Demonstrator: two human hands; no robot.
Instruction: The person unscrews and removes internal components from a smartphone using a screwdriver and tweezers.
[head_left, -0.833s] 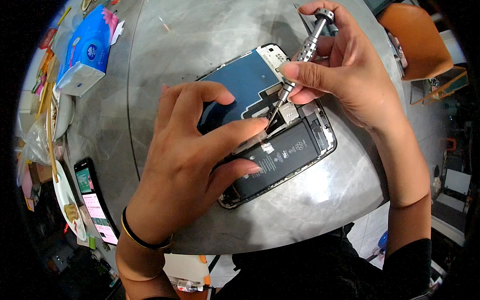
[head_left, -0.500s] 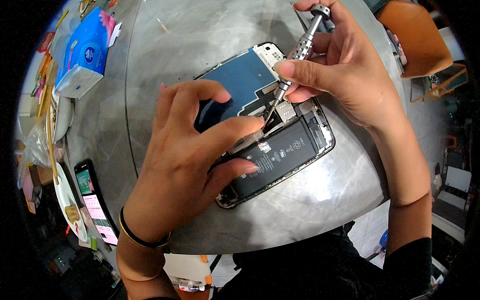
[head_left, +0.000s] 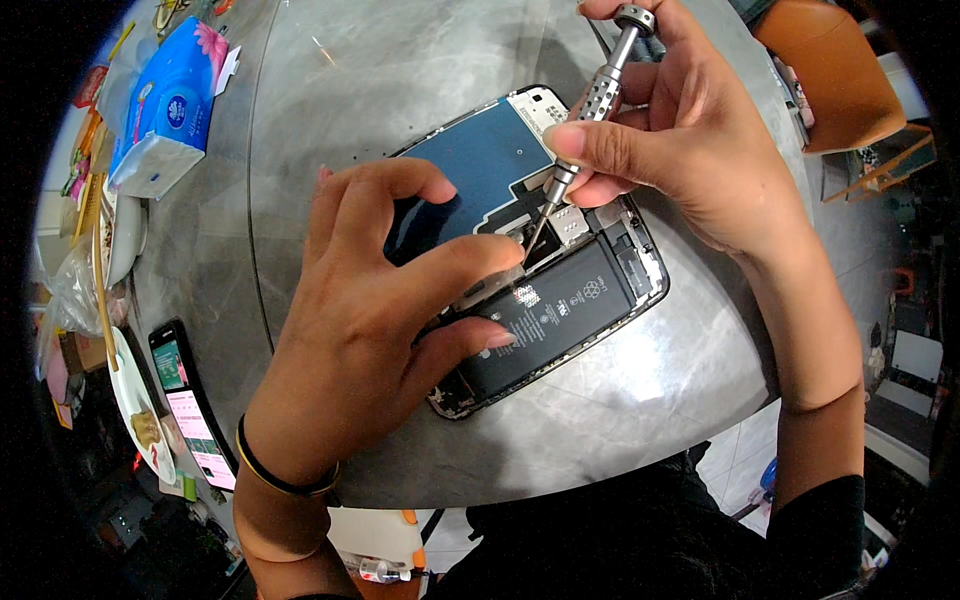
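Note:
An opened smartphone point(head_left: 565, 312) lies tilted on the table, its black battery exposed on the near side and a blue-backed panel point(head_left: 490, 150) along its far side. My right hand point(head_left: 700, 150) grips a silver metal screwdriver point(head_left: 600, 97) between thumb and fingers. The driver slants down to the left, its thin tip inside the phone beside the battery's far edge. Over the phone's left part is my left hand point(head_left: 370, 285), fingers curled but apart. Its index fingertip is right by the screwdriver tip, and its thumb rests at the battery. Whatever lies under that fingertip is hidden.
At the left, a second phone point(head_left: 190, 410) with a lit screen lies beside a white plate point(head_left: 135, 385) with scraps on it. A blue tissue pack point(head_left: 165, 115) stands farther back. An orange chair point(head_left: 835, 75) is beyond the table's right edge.
The screwdriver has shifted very slightly left, its tip staying inside the phone by my left index finger. Both hands otherwise keep nearly the same pose.

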